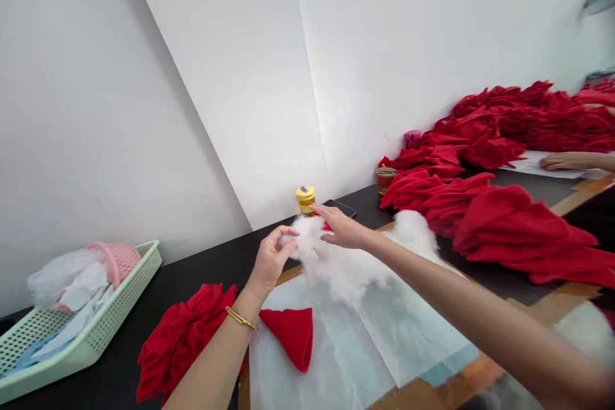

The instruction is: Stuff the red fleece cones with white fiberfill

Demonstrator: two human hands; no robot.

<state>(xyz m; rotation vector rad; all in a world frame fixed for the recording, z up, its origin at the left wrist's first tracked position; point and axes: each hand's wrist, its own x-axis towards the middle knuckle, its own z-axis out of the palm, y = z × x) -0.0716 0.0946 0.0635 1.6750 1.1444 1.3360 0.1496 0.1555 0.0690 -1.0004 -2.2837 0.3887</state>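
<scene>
My left hand (271, 259), with a gold bangle at the wrist, has thumb and forefinger closed on the edge of fluffy white stuffing (346, 269). My right hand (343, 229) reaches across above the same stuffing, its fingers stretched out and thumb apart, holding nothing that I can see. A bit of red shows behind its fingers, too covered to name. Below my hands, a red cone-shaped fabric piece (292, 336) lies on its side on a pale sheet (331, 359). To the left of my forearm sits a heap of red fabric pieces (185, 339).
A green plastic basket (120, 304) with cloths stands at left. By the wall are a yellow-lidded jar (305, 198), a phone (342, 207) and a small amber container (385, 180). Piles of red fabric (509, 224) fill the right side, where another person's hand (564, 161) rests.
</scene>
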